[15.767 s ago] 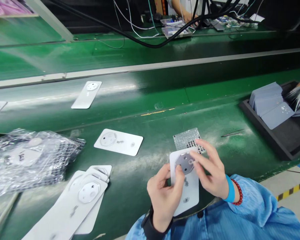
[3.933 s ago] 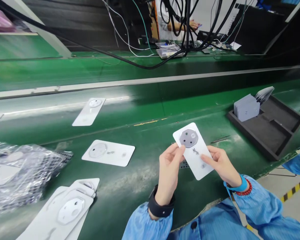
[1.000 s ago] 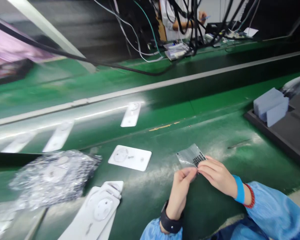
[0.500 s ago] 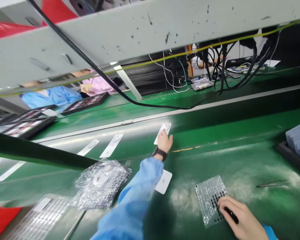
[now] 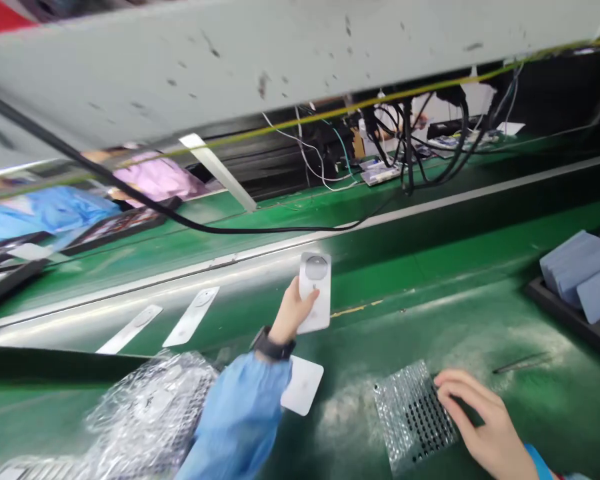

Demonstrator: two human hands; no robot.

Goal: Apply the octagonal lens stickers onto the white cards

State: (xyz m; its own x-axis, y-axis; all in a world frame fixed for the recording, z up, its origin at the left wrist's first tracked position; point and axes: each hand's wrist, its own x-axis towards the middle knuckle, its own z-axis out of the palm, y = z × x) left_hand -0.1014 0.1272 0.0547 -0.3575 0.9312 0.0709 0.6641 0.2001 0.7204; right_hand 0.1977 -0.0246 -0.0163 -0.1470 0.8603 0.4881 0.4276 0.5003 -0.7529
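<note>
A long green conveyor belt [image 5: 480,267] runs across the whole view, with a scuffed grey overhead beam [image 5: 280,60] up top and a tangle of black cables [image 5: 430,153] hanging behind it. Over on the right, a black foam tray [image 5: 565,313] holds a leaning row of grey-blue cards [image 5: 575,267], and that's about all I can make out in it from here. Closer in there's a crinkly bubble-wrap bag [image 5: 150,417], two white strip cards [image 5: 190,317] lying on the belt, and a loose square card [image 5: 303,385] by the blue sleeve [image 5: 235,417]. Left hand [image 5: 293,310] is stretched out over the belt, gripping a white card [image 5: 316,297] with a round grey disc [image 5: 316,268] on it. Right hand [image 5: 480,413] sits well apart, fingers together at the edge of a dotted clear sheet [image 5: 413,417], plenty of black dots on it; can't tell if it's actually pinching.
</note>
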